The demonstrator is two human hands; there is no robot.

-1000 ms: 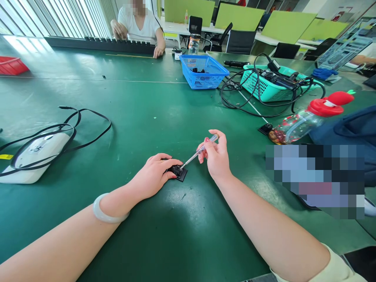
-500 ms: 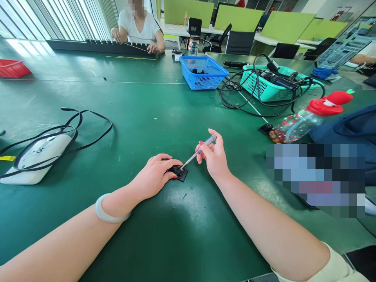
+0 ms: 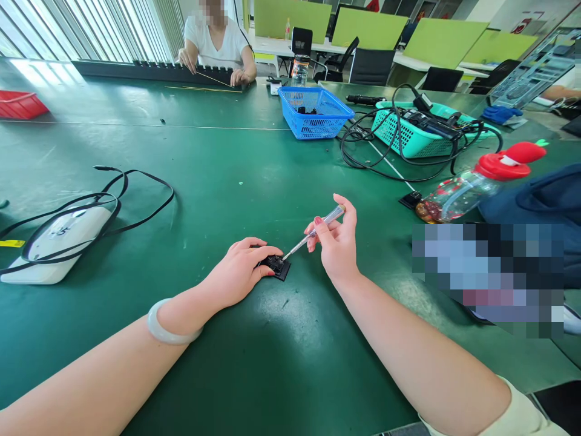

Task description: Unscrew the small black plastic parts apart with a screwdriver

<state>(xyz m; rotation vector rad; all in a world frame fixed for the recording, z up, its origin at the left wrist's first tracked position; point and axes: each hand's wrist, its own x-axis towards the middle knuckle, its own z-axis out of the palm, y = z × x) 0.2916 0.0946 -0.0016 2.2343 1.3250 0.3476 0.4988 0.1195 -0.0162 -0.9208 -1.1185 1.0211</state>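
Observation:
My left hand (image 3: 242,269) grips a small black plastic part (image 3: 280,268) flat against the green table (image 3: 254,363), fingers on its far side and thumb on the near side. In my right hand (image 3: 338,245) is a slim screwdriver (image 3: 313,234) with a clear handle, slanting down to the left. One fingertip rests at the handle's end, while thumb and other fingers pinch its side. The screwdriver's tip is at the upper right of the black part; whether it touches is too small to tell. My left fingers hide part of the black piece.
A white power bank-like device (image 3: 59,242) with black cable lies left. Behind stand a blue basket (image 3: 313,124) and a turquoise basket (image 3: 403,142) with tangled cables. A red-lidded bottle (image 3: 458,194) lies right. A co-worker (image 3: 218,45) sits across the table.
My right hand and the screwdriver have shifted slightly right, the tip moving a little toward the black part's right edge. My left hand stays put. The co-worker's hands have moved slightly.

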